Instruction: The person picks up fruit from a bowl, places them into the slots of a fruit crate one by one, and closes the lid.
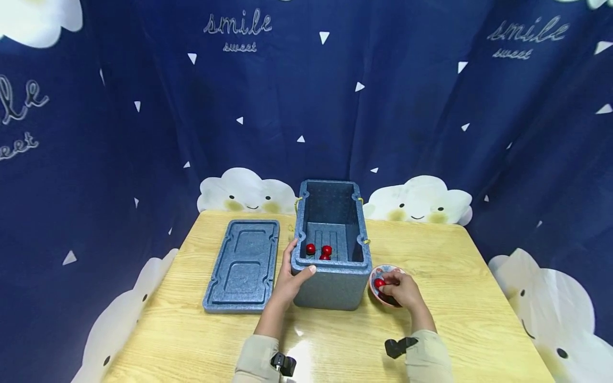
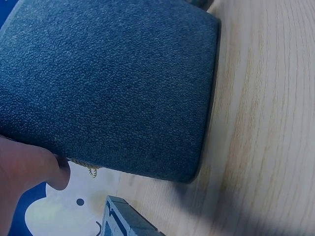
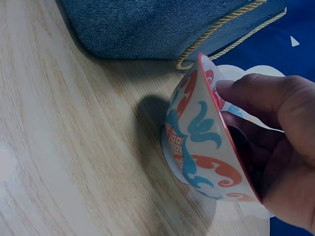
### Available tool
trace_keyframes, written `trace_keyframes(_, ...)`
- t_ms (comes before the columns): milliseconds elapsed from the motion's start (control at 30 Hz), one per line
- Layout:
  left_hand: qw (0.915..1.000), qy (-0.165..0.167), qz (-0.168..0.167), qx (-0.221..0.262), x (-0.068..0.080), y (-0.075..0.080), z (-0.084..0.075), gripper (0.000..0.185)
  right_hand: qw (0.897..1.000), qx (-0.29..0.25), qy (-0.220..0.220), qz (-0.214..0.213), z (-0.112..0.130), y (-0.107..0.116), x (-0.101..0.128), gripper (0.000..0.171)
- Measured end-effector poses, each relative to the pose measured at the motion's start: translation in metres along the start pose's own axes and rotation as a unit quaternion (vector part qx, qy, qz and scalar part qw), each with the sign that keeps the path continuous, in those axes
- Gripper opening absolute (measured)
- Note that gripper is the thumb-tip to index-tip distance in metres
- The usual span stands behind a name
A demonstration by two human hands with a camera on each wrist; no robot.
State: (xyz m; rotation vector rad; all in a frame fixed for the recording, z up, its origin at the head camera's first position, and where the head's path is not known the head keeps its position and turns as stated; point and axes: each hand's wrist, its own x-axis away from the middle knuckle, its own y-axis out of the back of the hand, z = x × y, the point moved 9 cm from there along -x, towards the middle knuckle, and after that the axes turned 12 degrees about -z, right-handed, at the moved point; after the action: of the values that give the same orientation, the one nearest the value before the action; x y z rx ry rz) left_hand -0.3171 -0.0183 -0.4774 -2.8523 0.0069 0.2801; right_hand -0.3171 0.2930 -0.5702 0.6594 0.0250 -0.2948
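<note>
An open blue foam box [image 1: 330, 287] stands mid-table with red balls [image 1: 326, 250] on its floor. My left hand [image 1: 298, 266] grips the box's near left corner, thumb over the rim. In the left wrist view the box wall [image 2: 113, 83] fills the frame, with my left hand [image 2: 29, 167] against it. A patterned bowl [image 1: 375, 290] sits right of the box. My right hand [image 1: 389, 282] reaches into it, fingers curled on a red ball [image 1: 379, 283]. In the right wrist view the bowl [image 3: 202, 142] tilts and my right hand [image 3: 261, 113] hides its inside.
The box's blue lid [image 1: 244, 263] lies flat on the wooden table [image 1: 455, 255] to the left of the box. A yellow cord [image 3: 221, 34] hangs on the box's side. A dark blue curtain [image 1: 143, 106] closes in the back and sides.
</note>
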Motion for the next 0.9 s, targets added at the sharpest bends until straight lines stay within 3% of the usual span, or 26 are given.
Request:
trace_keyframes(233, 0.9998, -0.002, 0.001, 0.019, -0.006, 0.003, 0.016, 0.080, 1.000, 0.004, 0.010, 0.003, 0.006, -0.001, 0.002, 0.034)
trace_keyframes(433, 1.0000, -0.003, 0.003, 0.009, -0.007, 0.004, 0.018, 0.081, 1.000, -0.004, 0.013, 0.005, 0.009, -0.003, 0.004, 0.034)
trace_keyframes(733, 0.9999, -0.010, 0.000, -0.004, -0.007, 0.004, 0.016, 0.079, 0.998, 0.054, 0.033, -0.032, 0.005, -0.003, -0.001, 0.031)
trace_keyframes(900, 0.9996, -0.024, -0.001, -0.011, -0.005, 0.005, 0.016, 0.079, 0.997, 0.056, 0.035, -0.044, 0.004, -0.006, -0.001, 0.031)
